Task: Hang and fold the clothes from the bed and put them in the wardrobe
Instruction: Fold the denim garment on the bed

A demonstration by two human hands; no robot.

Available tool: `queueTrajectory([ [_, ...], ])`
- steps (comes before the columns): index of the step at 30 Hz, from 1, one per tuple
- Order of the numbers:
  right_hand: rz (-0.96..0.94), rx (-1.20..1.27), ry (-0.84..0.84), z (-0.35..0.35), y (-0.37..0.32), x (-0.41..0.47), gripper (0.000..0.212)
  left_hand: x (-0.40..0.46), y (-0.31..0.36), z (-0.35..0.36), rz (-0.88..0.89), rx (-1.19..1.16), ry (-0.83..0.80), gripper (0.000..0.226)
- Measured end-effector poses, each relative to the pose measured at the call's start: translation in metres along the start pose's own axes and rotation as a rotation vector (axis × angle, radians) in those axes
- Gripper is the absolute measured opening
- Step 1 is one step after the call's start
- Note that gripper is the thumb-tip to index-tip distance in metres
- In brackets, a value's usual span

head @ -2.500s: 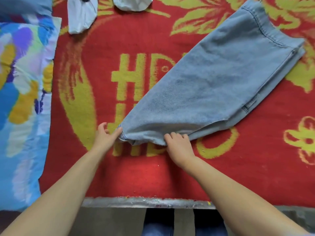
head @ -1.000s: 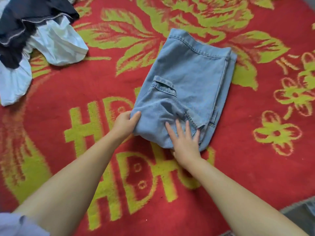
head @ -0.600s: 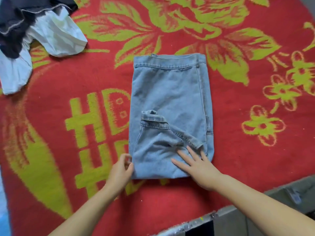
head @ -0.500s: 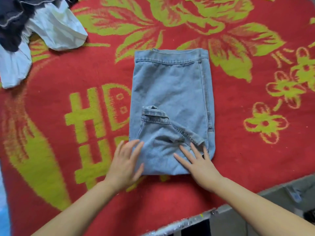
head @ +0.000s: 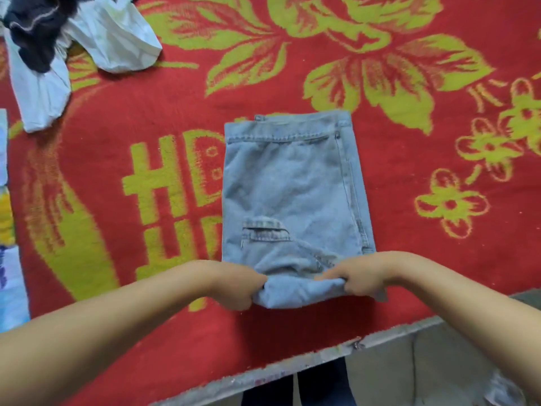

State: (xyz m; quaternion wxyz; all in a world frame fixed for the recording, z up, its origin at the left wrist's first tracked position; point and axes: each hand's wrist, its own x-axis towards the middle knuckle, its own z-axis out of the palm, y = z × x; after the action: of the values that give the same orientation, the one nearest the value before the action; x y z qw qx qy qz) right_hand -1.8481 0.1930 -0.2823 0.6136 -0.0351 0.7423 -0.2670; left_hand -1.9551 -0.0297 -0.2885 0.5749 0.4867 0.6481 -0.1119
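Both hands gripping the near edge of folded jeans on the bed.

Nearest, left hand [head: 238, 285] and right hand [head: 361, 278] curled tight around the lifted near fold of the jeans [head: 289, 189], one at each corner. Beyond, lying flat on the red and yellow blanket [head: 409, 244], waistband at the far end. Far left, white shirt [head: 117, 39] crumpled beside dark clothes [head: 35, 27].

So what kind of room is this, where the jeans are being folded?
Most likely a bedroom: the jeans lie on a red flowered blanket spread over a bed whose edge shows, with more clothes heaped beyond.
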Motion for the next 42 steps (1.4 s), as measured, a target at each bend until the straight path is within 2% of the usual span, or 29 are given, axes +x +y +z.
queueTrajectory([
  [2, -0.039, 0.158, -0.155, -0.011, 0.007, -0.021, 0.052, -0.017, -0.006, -0.016, 0.107, -0.204, -0.143, 0.029],
  [3, -0.06, 0.269, -0.137, -0.02, 0.014, -0.025, 0.042, -0.021, -0.016, -0.025, 0.148, -0.36, -0.139, 0.032],
  [4, -0.083, 0.37, -0.045, -0.028, 0.024, -0.026, 0.034, -0.021, -0.029, -0.033, 0.146, -0.552, -0.077, 0.035],
  [6, -0.083, 0.494, 0.322, -0.043, 0.045, -0.013, 0.019, -0.012, -0.059, -0.038, 0.056, -0.983, 0.193, 0.037],
  [8, -0.02, 0.642, 0.807, -0.049, 0.059, 0.013, 0.011, 0.013, -0.077, -0.028, -0.07, -1.404, 0.572, 0.03],
  [10, 0.065, 0.844, 1.189, -0.05, 0.061, 0.034, 0.024, 0.044, -0.076, -0.009, -0.227, -1.686, 0.828, 0.02],
  [11, 0.106, 0.893, 1.272, -0.049, 0.062, 0.039, 0.033, 0.057, -0.071, 0.003, -0.276, -1.745, 0.885, 0.021],
  [12, 0.16, 0.891, 1.274, -0.046, 0.066, 0.04, 0.042, 0.064, -0.063, 0.015, -0.287, -1.727, 0.924, 0.021],
  [14, 0.28, 0.794, 1.119, -0.037, 0.075, 0.038, 0.056, 0.068, -0.052, 0.034, -0.258, -1.571, 1.022, 0.012],
  [16, 0.334, 0.672, 0.898, -0.025, 0.076, 0.033, 0.052, 0.062, -0.045, 0.042, -0.223, -1.444, 1.134, 0.013],
  [17, 0.317, 0.609, 0.854, -0.021, 0.074, 0.032, 0.044, 0.059, -0.04, 0.042, -0.214, -1.405, 1.193, 0.017],
  [19, 0.225, 0.531, 0.933, -0.021, 0.067, 0.027, 0.03, 0.053, -0.027, 0.039, -0.209, -1.392, 1.294, 0.017],
  [22, 0.04, 0.426, 1.147, -0.037, 0.056, 0.016, 0.018, 0.041, -0.015, 0.045, -0.254, -1.522, 1.39, 0.015],
  [23, -0.01, 0.384, 1.205, -0.044, 0.053, 0.014, 0.017, 0.037, -0.015, 0.047, -0.244, -1.557, 1.397, 0.013],
  [25, -0.048, 0.291, 1.311, -0.059, 0.05, 0.017, 0.033, 0.034, -0.02, 0.039, -0.223, -1.539, 1.415, 0.012],
  [26, -0.038, 0.261, 1.345, -0.067, 0.05, 0.023, 0.035, 0.037, -0.025, 0.031, -0.252, -1.463, 1.451, 0.013],
  [28, 0.05, 0.189, 1.381, -0.083, 0.053, 0.043, 0.024, 0.052, -0.04, 0.013, -0.382, -1.241, 1.494, 0.02],
  [29, 0.131, 0.147, 1.373, -0.089, 0.057, 0.056, 0.022, 0.064, -0.049, 0.005, -0.457, -1.138, 1.459, 0.026],
  [31, 0.282, 0.075, 1.294, -0.093, 0.068, 0.085, 0.031, 0.09, -0.065, 0.0, -0.681, -0.943, 1.287, 0.035],
  [33, 0.338, 0.08, 1.22, -0.1, 0.074, 0.106, 0.038, 0.111, -0.072, 0.004, -0.838, -0.842, 1.175, 0.04],
  [37, 0.421, 0.063, 1.234, -0.109, 0.073, 0.098, 0.039, 0.104, -0.066, 0.006, -0.908, -0.839, 1.263, 0.035],
  [38, 0.43, 0.042, 1.294, -0.103, 0.071, 0.092, 0.043, 0.1, -0.063, 0.009, -0.893, -0.745, 1.338, 0.039],
  [40, 0.359, -0.079, 1.457, -0.086, 0.05, 0.086, 0.056, 0.091, -0.048, 0.007, -0.801, -0.408, 1.452, 0.058],
  [42, 0.197, -0.249, 1.475, -0.07, 0.02, 0.092, 0.056, 0.097, -0.028, -0.012, -0.598, -0.119, 1.443, 0.064],
])
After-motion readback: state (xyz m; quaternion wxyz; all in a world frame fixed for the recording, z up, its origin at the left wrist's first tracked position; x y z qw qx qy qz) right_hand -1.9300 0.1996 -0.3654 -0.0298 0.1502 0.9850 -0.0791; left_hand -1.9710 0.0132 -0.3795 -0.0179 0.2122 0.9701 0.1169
